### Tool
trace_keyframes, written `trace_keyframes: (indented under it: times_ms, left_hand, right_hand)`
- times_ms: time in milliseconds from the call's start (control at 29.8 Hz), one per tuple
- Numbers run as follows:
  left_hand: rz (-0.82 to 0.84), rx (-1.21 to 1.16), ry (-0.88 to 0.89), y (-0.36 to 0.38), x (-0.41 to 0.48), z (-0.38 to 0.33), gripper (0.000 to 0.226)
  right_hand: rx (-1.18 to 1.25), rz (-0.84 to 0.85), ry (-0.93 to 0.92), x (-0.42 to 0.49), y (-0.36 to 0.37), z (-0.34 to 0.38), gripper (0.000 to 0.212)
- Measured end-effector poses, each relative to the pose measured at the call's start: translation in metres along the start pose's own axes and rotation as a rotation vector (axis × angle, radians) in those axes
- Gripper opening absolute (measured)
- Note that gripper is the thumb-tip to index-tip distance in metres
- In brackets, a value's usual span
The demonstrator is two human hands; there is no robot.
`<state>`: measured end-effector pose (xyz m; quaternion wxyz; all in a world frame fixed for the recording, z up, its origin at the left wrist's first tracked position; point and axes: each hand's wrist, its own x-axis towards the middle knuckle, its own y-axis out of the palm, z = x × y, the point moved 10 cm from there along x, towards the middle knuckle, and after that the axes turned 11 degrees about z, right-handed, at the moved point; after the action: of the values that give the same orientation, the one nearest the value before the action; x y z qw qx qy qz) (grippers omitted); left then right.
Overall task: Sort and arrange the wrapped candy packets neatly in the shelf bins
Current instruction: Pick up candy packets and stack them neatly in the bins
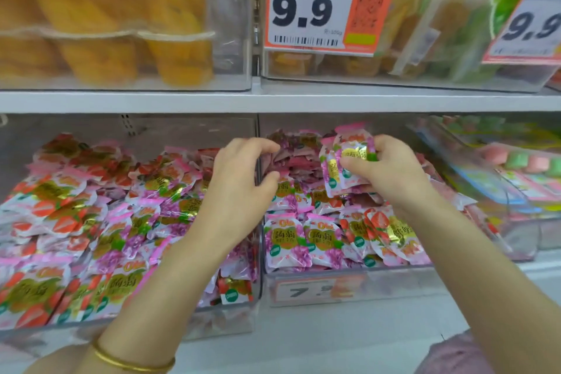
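Two clear shelf bins hold pink wrapped candy packets with grape and strawberry prints. The left bin (224, 311) is heaped with a loose mix of them (100, 222). In the right bin (394, 285), a front row of packets (321, 243) stands upright and more lie behind. My right hand (391, 173) hovers over the right bin's back, shut on a small bunch of grape packets (346, 161). My left hand (239, 185) hangs above the divider between the two bins, fingers curled and apart, holding nothing.
A white shelf board (273, 100) runs just above the bins. Over it stand clear bins of yellow jelly cups (121, 39) and an orange 9.9 price tag (321, 3). A tilted clear bin of other sweets (516, 179) sits at the right.
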<state>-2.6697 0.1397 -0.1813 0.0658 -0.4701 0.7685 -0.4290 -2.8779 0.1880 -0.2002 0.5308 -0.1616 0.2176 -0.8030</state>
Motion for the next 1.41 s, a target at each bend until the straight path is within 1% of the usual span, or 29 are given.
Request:
trace_keyframes:
  times_ms: [34, 134, 268, 369, 469, 536, 570, 603, 670, 704, 771, 838, 905, 939, 1006, 1106, 1207, 1274, 1307, 1374, 1408]
  left_hand:
    - [0.001, -0.013, -0.01, 0.003, -0.001, 0.002, 0.035]
    - [-0.027, -0.152, -0.069, 0.005, -0.004, 0.015, 0.038]
    - [-0.027, -0.241, -0.093, 0.01, -0.005, 0.024, 0.037]
    - [-0.037, -0.283, -0.108, 0.013, -0.005, 0.026, 0.037]
    - [-0.054, -0.293, -0.122, 0.013, -0.006, 0.027, 0.038]
    - [-0.055, -0.282, -0.125, 0.014, -0.006, 0.027, 0.039]
    - [-0.057, -0.278, -0.122, 0.014, -0.006, 0.027, 0.039]
    - [-0.059, -0.277, -0.12, 0.014, -0.006, 0.027, 0.039]
    - [-0.057, -0.284, -0.119, 0.013, -0.006, 0.027, 0.039]
    - [-0.053, -0.286, -0.119, 0.013, -0.006, 0.027, 0.039]
    - [-0.047, -0.285, -0.117, 0.013, -0.007, 0.027, 0.038]
    - [-0.045, -0.291, -0.115, 0.013, -0.007, 0.027, 0.037]
    - [-0.045, -0.3, -0.115, 0.013, -0.007, 0.027, 0.037]
    - [-0.046, -0.305, -0.115, 0.013, -0.007, 0.026, 0.037]
    - [-0.052, -0.314, -0.114, 0.013, -0.007, 0.026, 0.037]
    - [-0.057, -0.312, -0.109, 0.013, -0.008, 0.026, 0.036]
    - [-0.063, -0.304, -0.11, 0.012, -0.009, 0.026, 0.035]
    - [-0.069, -0.294, -0.109, 0.012, -0.009, 0.025, 0.035]
    - [-0.074, -0.284, -0.107, 0.011, -0.01, 0.025, 0.035]
    - [-0.084, -0.266, -0.101, 0.01, -0.01, 0.024, 0.034]
    - [-0.088, -0.262, -0.097, 0.01, -0.011, 0.023, 0.034]
  right_hand:
    - [-0.006, 0.0, -0.004, 0.0, 0.004, 0.0, 0.06]
    - [-0.06, -0.008, -0.005, 0.001, 0.011, -0.003, 0.064]
    - [-0.11, -0.043, 0.006, 0.002, 0.009, -0.008, 0.058]
    - [0.028, 0.008, 0.027, 0.006, 0.023, -0.015, 0.059]
    - [0.212, 0.059, 0.062, 0.011, 0.045, -0.02, 0.045]
    - [0.238, 0.054, 0.047, 0.014, 0.057, -0.017, 0.037]
    - [0.162, 0.048, 0.013, 0.015, 0.062, -0.01, 0.029]
    - [0.038, 0.052, -0.031, 0.015, 0.067, -0.001, 0.024]
    - [-0.189, 0.088, -0.085, 0.015, 0.08, 0.011, 0.021]
    - [-0.227, 0.095, -0.1, 0.014, 0.082, 0.013, 0.021]
    - [-0.141, 0.112, -0.085, 0.013, 0.076, 0.01, 0.026]
    - [0.027, 0.104, -0.019, 0.008, 0.061, 0.001, 0.042]
    - [0.13, 0.093, 0.032, 0.002, 0.047, -0.008, 0.058]
    - [0.156, 0.102, 0.039, 0.0, 0.043, -0.011, 0.06]
    - [0.218, 0.144, 0.052, -0.006, 0.043, -0.014, 0.055]
    - [0.294, 0.219, 0.096, -0.016, 0.054, -0.021, 0.039]
    - [0.319, 0.278, 0.061, -0.023, 0.065, -0.015, 0.025]
    - [0.25, 0.292, 0.005, -0.027, 0.072, -0.003, 0.024]
    - [0.125, 0.286, -0.053, -0.029, 0.076, 0.006, 0.025]
    - [-0.212, 0.222, -0.183, -0.033, 0.086, 0.023, 0.032]
    - [-0.323, 0.188, -0.229, -0.037, 0.091, 0.029, 0.035]
